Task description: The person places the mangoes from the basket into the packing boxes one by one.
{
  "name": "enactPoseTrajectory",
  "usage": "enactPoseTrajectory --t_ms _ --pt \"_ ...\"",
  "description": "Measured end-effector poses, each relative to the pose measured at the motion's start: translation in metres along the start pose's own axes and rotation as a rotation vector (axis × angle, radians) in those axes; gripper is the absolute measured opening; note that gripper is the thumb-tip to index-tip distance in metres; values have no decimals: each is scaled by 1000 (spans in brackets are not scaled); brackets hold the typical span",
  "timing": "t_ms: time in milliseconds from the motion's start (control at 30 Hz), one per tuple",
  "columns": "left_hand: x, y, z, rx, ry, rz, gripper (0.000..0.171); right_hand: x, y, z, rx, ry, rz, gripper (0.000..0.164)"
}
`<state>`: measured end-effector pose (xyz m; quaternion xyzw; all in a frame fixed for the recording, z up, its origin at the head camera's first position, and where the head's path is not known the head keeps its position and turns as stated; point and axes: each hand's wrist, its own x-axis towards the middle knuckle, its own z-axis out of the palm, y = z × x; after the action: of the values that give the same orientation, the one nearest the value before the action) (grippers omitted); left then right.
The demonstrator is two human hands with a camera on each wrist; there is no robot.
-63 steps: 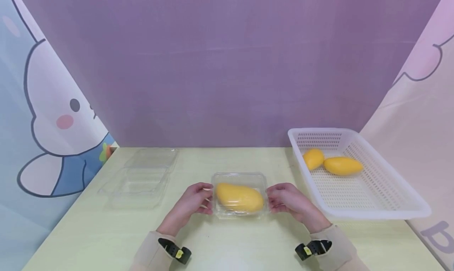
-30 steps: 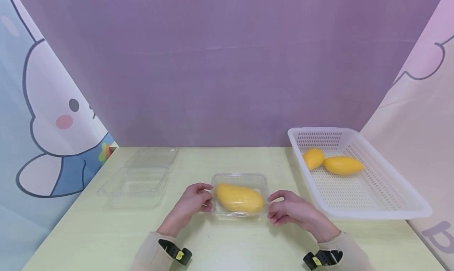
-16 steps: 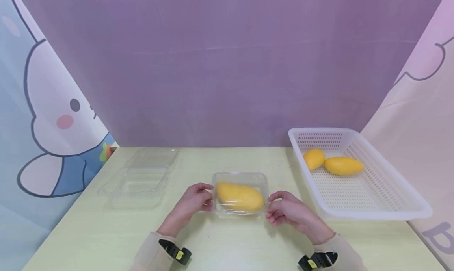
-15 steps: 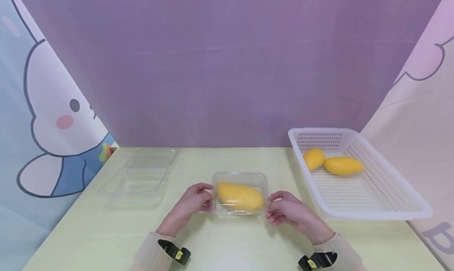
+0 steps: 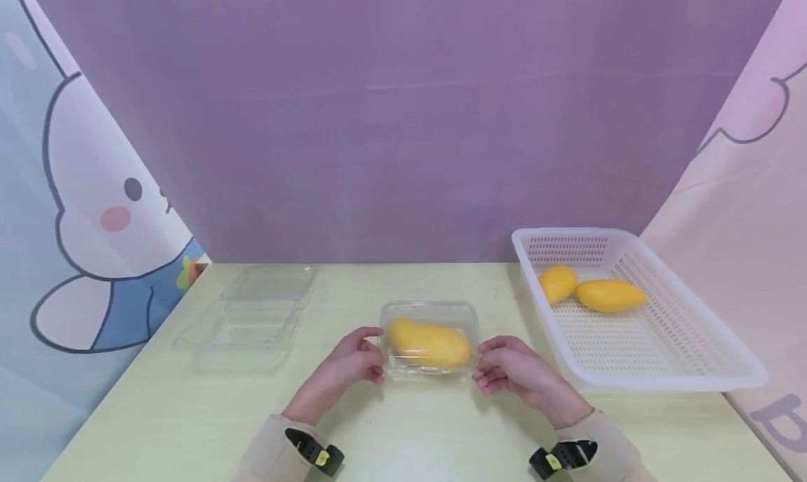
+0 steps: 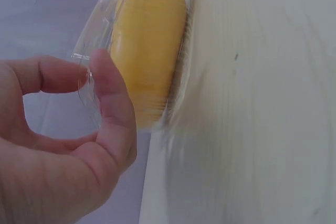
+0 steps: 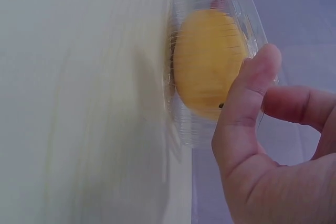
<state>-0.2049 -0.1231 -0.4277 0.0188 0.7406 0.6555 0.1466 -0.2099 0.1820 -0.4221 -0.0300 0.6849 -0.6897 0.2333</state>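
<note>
A clear plastic clamshell box (image 5: pixel 430 308) with a yellow mango (image 5: pixel 431 343) inside stands at the middle of the table, its lid over the fruit. My left hand (image 5: pixel 349 364) pinches the rim at the box's left side; the left wrist view shows thumb and index finger (image 6: pixel 58 74) on either side of the edge. On the opposite side my right hand (image 5: pixel 518 371) pinches the rim between thumb (image 7: pixel 247 98) and index finger. In the right wrist view the mango (image 7: pixel 207 66) shows through the clear wall, with a small dark spot near its end.
An open, clear clamshell box (image 5: pixel 252 321) lies at the left of the table (image 5: pixel 391 440). At the right, a white perforated basket (image 5: pixel 668 382) holds two mangoes (image 5: pixel 610 295). A purple panel (image 5: pixel 403 132) rises behind the table.
The box with the mango has shifted slightly away from me and to the right. My left thumb has moved up to the rim, and the right hand has drawn in closer against its side.
</note>
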Motion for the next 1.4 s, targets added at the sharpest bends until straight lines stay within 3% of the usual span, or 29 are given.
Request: enactPoseTrajectory --t_ms 567,767,900,1100,1400 --pt "1 0 10 -40 61 6 65 1 -2 0 -61 34 13 42" --pt "2 -2 11 -20 97 -1 65 -3 -7 9 -157 122 0 44" --pt "3 -2 12 -5 101 -8 66 -5 -13 17 -334 250 -56 46" --pt "3 -1 13 5 102 -7 66 -7 -26 26 -809 433 -181 42" --pt "2 0 16 8 118 -6 65 0 -36 58 -1105 324 -415 54"
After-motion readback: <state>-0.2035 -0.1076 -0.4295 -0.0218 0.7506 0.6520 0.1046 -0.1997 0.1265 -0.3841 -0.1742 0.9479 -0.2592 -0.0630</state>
